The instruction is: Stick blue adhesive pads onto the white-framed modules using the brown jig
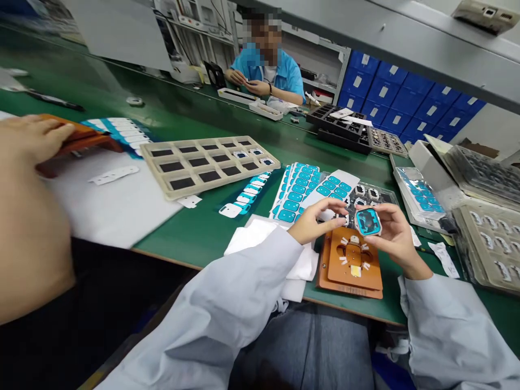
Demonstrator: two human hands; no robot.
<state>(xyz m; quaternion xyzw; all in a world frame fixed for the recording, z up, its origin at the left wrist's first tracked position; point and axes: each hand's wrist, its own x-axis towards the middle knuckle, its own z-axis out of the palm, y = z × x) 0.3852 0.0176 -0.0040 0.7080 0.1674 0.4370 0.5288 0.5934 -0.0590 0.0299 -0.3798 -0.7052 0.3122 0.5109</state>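
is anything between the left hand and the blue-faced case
Nothing visible: just a narrow gap separates the left hand's fingertips from the case. The right hand grips its far side, and the orange block lies below, out of the way.

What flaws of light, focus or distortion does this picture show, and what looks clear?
Head view: a pale reflection streaks the table; head view: the neighbour's arm looms large and soft at the left edge; head view: coarse blocks mask part of the co-worker; head view: the case in the right hand looks fairly clear.
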